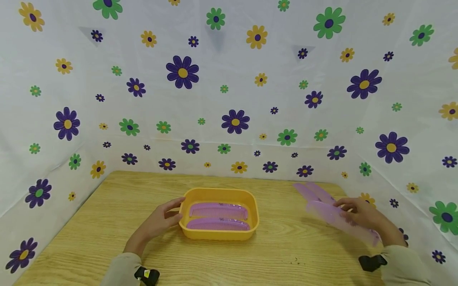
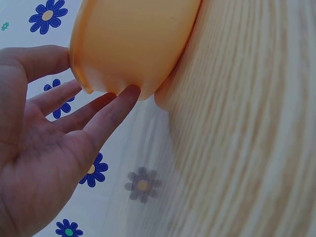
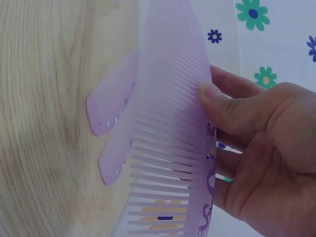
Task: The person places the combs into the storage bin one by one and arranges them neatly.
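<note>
In the head view, my left hand [image 1: 161, 218] touches the left end of a yellow plastic basin [image 1: 219, 235] with spread, fairly straight fingers. The left wrist view shows the fingertips [image 2: 131, 92] against the basin's outer wall [image 2: 133, 44]. Two purple combs lie in the basin, an upper comb [image 1: 218, 210] and a lower comb [image 1: 218, 225]. At the right, my right hand [image 1: 365, 216] pinches another purple comb [image 3: 163, 108] by its spine, thumb on the near face, tilted above the table. Two more combs [image 3: 114, 98] lie on the table behind it, partly hidden.
The wood-grain table [image 1: 279, 254] carries the basin and combs. White cloth walls with printed flowers [image 1: 182, 72] enclose its back and sides. Several small dark specks [image 1: 295, 261] mark the tabletop near the front right.
</note>
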Motion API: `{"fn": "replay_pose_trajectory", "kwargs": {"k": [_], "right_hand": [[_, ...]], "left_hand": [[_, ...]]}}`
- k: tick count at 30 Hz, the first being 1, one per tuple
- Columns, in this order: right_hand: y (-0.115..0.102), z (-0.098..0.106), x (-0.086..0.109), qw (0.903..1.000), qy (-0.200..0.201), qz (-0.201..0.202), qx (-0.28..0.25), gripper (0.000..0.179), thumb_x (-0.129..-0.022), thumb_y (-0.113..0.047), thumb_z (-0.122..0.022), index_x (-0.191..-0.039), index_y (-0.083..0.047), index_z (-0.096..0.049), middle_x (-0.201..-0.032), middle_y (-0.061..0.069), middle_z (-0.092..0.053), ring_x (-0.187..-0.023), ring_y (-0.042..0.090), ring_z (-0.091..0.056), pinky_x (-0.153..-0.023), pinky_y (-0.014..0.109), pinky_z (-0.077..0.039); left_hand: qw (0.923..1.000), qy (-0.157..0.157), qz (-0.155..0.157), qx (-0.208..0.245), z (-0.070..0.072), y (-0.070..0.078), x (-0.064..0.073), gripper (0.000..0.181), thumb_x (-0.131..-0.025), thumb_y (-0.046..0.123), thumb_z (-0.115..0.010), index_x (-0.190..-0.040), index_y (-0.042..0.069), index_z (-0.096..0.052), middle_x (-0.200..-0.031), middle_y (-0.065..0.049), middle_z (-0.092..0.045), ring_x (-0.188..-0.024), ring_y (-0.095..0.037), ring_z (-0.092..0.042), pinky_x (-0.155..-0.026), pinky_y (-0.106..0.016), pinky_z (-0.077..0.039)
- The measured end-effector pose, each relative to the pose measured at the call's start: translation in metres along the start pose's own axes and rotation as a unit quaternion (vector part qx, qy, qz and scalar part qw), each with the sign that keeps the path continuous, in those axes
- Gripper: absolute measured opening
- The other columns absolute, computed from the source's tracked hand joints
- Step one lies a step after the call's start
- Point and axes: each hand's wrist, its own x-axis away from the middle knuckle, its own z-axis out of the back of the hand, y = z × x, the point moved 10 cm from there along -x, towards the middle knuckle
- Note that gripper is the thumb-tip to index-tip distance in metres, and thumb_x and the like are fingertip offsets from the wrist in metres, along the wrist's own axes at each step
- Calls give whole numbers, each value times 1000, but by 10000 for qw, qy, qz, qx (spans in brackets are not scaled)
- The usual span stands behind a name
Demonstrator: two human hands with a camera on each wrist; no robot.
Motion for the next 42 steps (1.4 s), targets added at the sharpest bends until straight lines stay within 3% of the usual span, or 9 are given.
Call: {"fn": "replay_pose_trajectory", "kwargs": {"k": [5,14,24,30,42], "right_hand": [[-5,0,-2,9999,84,59,45,30,-99,-1,-62,-127,8,-64,-120,35,-67,-86,15,-65,-63,24,-58],[-28,-6,-8,9970,72,771,41,26,-100,-1,-61,-123,12,-64,-113,34,-69,-82,5,-65,-63,25,-59],[-47,-15,-22,9967,-9,816,-33,27,-100,-1,-61,-124,10,-65,-106,24,-72,-77,5,-61,-63,25,-59],[-56,-17,-31,9956,-9,939,-65,25,-98,2,-62,-122,10,-65,-105,26,-71,-72,4,-59,-60,24,-56],[-67,-23,-42,9977,68,677,-34,27,-98,-2,-64,-123,6,-67,-108,26,-72,-76,9,-63,-62,25,-59]], "left_hand": [[10000,-24,-49,-41,-1,0,0,60,-105,13,-59,-158,-1,-35,-160,-31,-38,-137,-51,-52,-104,-35,-58],[10000,-21,-72,-8,0,3,0,60,-105,13,-58,-158,-2,-35,-160,-32,-38,-137,-52,-51,-103,-34,-59],[10000,-36,10,-3,-1,1,-1,60,-105,14,-59,-158,0,-35,-161,-31,-36,-138,-51,-50,-104,-35,-58],[10000,-50,5,23,-1,0,-1,60,-105,15,-59,-158,-1,-35,-160,-32,-37,-138,-50,-51,-106,-36,-57],[9999,-65,-24,79,-1,1,-1,61,-105,15,-59,-158,-1,-35,-159,-32,-38,-136,-50,-53,-104,-35,-58]]}}
